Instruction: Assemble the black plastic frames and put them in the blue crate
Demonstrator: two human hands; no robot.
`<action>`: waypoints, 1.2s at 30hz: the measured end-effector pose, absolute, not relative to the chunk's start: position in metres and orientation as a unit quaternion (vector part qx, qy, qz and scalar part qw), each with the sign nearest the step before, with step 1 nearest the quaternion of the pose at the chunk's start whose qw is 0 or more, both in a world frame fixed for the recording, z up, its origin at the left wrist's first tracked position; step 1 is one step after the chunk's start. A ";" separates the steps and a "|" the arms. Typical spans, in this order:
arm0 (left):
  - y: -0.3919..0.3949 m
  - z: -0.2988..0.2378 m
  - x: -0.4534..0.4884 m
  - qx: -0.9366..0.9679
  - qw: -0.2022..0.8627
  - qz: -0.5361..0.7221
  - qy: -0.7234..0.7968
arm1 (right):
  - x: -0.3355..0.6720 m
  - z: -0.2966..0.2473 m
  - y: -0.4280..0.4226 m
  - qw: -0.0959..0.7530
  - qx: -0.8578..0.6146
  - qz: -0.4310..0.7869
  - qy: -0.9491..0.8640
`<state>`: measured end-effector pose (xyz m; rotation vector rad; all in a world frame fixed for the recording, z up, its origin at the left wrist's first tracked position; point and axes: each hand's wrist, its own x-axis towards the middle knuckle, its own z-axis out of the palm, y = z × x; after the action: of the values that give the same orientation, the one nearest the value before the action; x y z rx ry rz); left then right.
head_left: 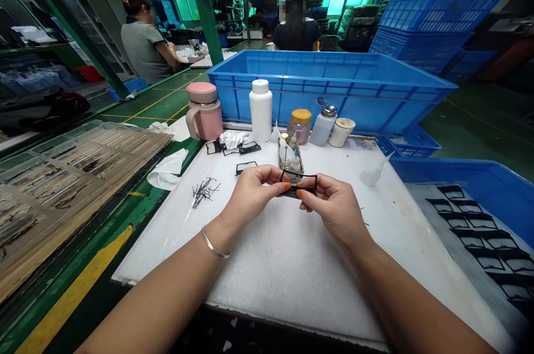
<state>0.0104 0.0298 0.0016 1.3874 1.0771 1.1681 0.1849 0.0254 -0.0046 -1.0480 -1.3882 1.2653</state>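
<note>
Holding a black frame [298, 174] just above the counter [271, 287], center of the view: the left hand [252, 193] and right hand [334, 209] each pinch one end between thumb and fingers, both grips clenched on it. The step in hand is this two-handed handling of the frame. Just left of the hands lie a heap of black wire bits [204, 193] and a smaller frame [246, 167]. Beyond them, more frames [249, 147] rest beside a white cloth [232, 139]. A small glass jar [286, 158] stands in a tray just past the hands. Along the far edge stand a pink mug [204, 112], a white bottle [261, 109], a yellow-lidded jar [301, 126] and a dispenser bottle [322, 129]. Rows of black frames [479, 240] lie in a blue crate, lower right. Two co-workers [144, 45] [296, 29] work at upper left and top center. No writing can be read on any container.
</note>
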 end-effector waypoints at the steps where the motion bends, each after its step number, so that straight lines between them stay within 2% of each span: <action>1: 0.030 0.002 0.010 0.575 0.488 0.481 0.447 | 0.185 -0.005 0.025 0.475 -0.426 0.518 -0.569; 36: 0.028 0.003 0.013 0.575 0.483 0.483 0.450 | 0.185 -0.003 0.027 0.461 -0.442 0.519 -0.569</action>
<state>0.0129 0.0279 0.0032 1.4016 1.0956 1.1765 0.1852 0.0265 -0.0029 -1.0872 -1.4001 1.2763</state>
